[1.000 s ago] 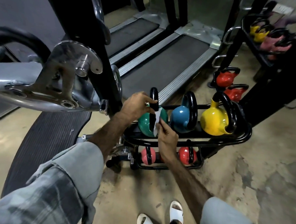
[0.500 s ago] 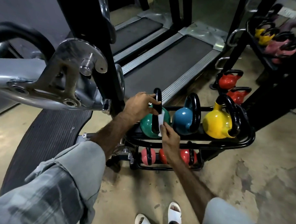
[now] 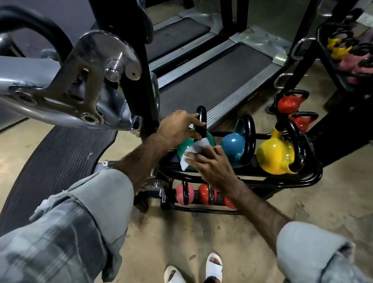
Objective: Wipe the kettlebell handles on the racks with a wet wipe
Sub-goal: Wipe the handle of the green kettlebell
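Note:
A low black rack (image 3: 265, 181) holds a green kettlebell (image 3: 184, 146), a blue kettlebell (image 3: 232, 144) and a yellow kettlebell (image 3: 273, 155) on its top tier. Each has a black handle. My left hand (image 3: 177, 125) grips the upper part of the green kettlebell's handle (image 3: 202, 115). My right hand (image 3: 210, 162) holds a white wet wipe (image 3: 195, 149) against the lower part of that handle and the green body. Small pink and red kettlebells (image 3: 203, 194) lie on the bottom tier.
A chrome machine arm (image 3: 61, 87) juts in from the left at hand height. Two treadmills (image 3: 217, 78) stand behind the rack. Two red kettlebells (image 3: 291, 103) sit on the floor at the right, beside another rack (image 3: 347, 56) with yellow and pink ones. My sandalled feet (image 3: 196, 271) are below.
My right hand has slid down the green kettlebell's handle with the wipe, which now lies spread lower against the bell. My left hand keeps its grip on the handle's top.

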